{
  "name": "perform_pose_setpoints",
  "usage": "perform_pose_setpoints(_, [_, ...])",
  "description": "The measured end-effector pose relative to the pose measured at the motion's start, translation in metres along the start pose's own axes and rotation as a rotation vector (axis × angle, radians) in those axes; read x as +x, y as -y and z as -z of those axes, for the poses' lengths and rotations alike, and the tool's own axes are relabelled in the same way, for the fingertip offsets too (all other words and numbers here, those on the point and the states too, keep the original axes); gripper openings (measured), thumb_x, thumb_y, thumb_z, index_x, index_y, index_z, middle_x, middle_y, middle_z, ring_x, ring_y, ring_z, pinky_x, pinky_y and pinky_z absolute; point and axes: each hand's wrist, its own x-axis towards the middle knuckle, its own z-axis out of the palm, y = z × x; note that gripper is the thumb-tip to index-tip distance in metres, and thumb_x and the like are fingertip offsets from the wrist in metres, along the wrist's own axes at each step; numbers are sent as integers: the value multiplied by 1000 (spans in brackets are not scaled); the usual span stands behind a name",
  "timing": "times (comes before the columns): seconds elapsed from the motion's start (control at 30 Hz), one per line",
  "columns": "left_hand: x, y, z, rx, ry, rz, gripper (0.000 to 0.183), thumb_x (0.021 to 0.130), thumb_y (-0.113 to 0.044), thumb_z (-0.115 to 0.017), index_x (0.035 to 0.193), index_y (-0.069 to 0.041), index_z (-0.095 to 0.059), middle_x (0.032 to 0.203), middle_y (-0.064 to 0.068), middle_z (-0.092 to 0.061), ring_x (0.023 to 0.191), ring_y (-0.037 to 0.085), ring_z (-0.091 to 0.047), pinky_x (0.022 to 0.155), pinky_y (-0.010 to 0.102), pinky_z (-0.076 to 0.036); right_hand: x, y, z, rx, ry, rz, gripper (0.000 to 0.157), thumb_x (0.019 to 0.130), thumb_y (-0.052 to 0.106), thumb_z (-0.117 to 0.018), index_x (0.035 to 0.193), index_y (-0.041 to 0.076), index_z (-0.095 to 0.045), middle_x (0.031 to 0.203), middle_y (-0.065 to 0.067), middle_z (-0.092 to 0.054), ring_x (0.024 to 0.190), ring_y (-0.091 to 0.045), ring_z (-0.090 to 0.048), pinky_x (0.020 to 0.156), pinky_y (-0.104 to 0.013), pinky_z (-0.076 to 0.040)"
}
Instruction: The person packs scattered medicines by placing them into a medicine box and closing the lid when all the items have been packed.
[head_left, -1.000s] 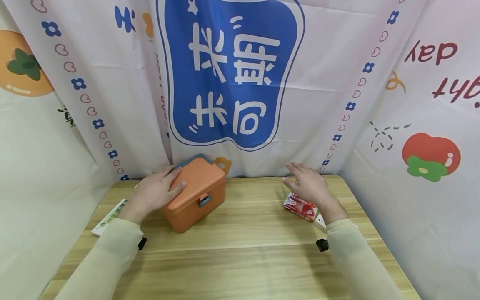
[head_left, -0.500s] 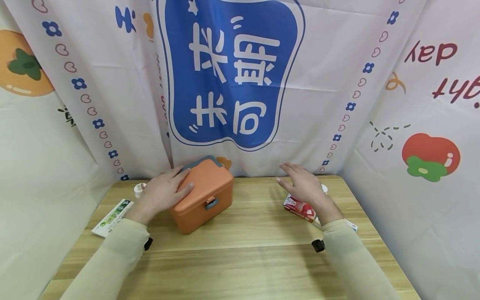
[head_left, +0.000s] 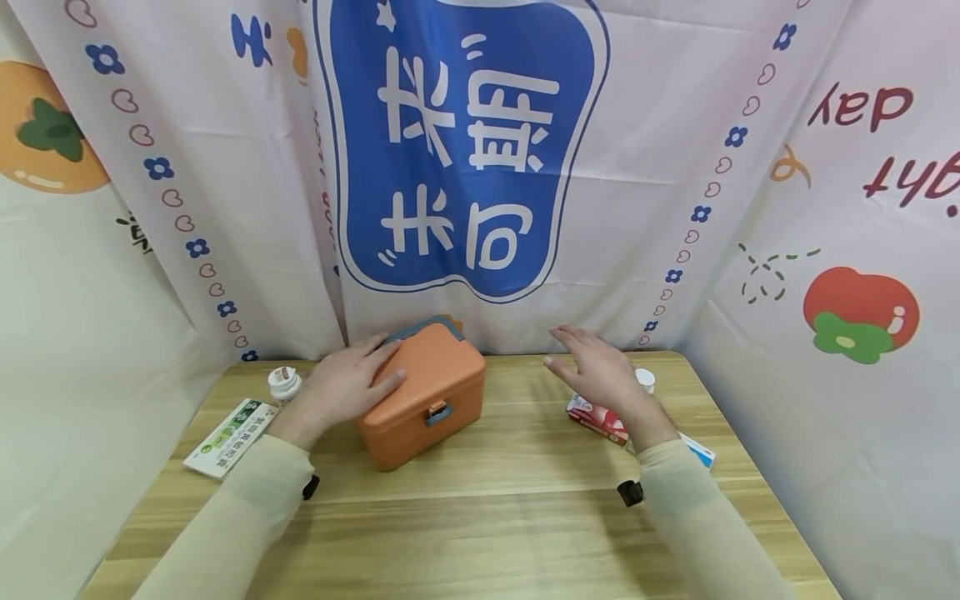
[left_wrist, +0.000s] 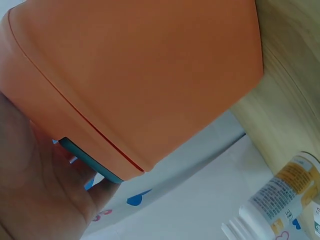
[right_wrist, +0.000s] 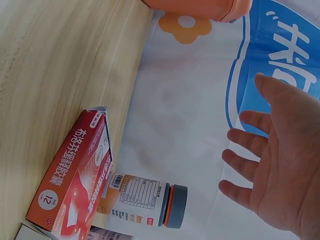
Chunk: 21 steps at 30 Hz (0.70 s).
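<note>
An orange lidded box (head_left: 423,392) with a blue latch and a blue handle stands angled on the table's left half. My left hand (head_left: 348,383) holds its left end, thumb over the lid and fingers toward the back. In the left wrist view, fingers (left_wrist: 102,192) of that hand bend beside the box's teal handle (left_wrist: 87,157). My right hand (head_left: 600,371) hovers with spread fingers and holds nothing. Below it lies a red and white medicine box (head_left: 597,417), partly hidden by the arm. The right wrist view shows a grey-capped bottle (right_wrist: 142,200) beside that medicine box.
On the left are a white bottle (head_left: 283,385) and a flat white-green carton (head_left: 231,437). A white cap (head_left: 645,381) and a blue-white carton (head_left: 697,451) show past the right arm. A printed curtain (head_left: 510,325) borders the wooden table's (head_left: 487,533) back edge.
The orange box has moved right together with my left hand, uncovering the white bottle and more of the flat carton. My right hand has drifted slightly left, its fingers still spread.
</note>
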Motion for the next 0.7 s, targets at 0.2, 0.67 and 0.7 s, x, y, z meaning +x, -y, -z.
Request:
perform_pose_setpoints(0.2, [5, -6, -3, -30, -14, -49, 71, 107, -65, -43, 163, -23, -41, 169, 15, -41, 149, 44, -48, 122, 65, -40, 1, 2, -1, 1, -4, 13, 69, 106, 67, -42, 164, 30, -37, 172, -1, -39, 159, -31, -39, 123, -63, -41])
perform_pose_setpoints(0.67, [12, -22, -8, -94, 0, -150, 68, 105, -67, -46, 162, -30, -43, 171, 6, -39, 154, 35, -45, 125, 62, -38, 2, 10, -5, 82, -34, 68, 62, 107, 60, -50, 161, 30, -43, 168, 2, -46, 155, -27, -46, 124, -58, -43])
perform_pose_setpoints(0.7, [13, -23, -8, -97, 1, -154, 67, 105, -67, -45, 162, -32, -42, 172, 5, -39, 154, 35, -45, 125, 62, -38, 2, 11, -5, 100, -34, 75, 62, 107, 59, -51, 160, 30, -44, 167, 1, -46, 154, -27, -46, 123, -58, -43])
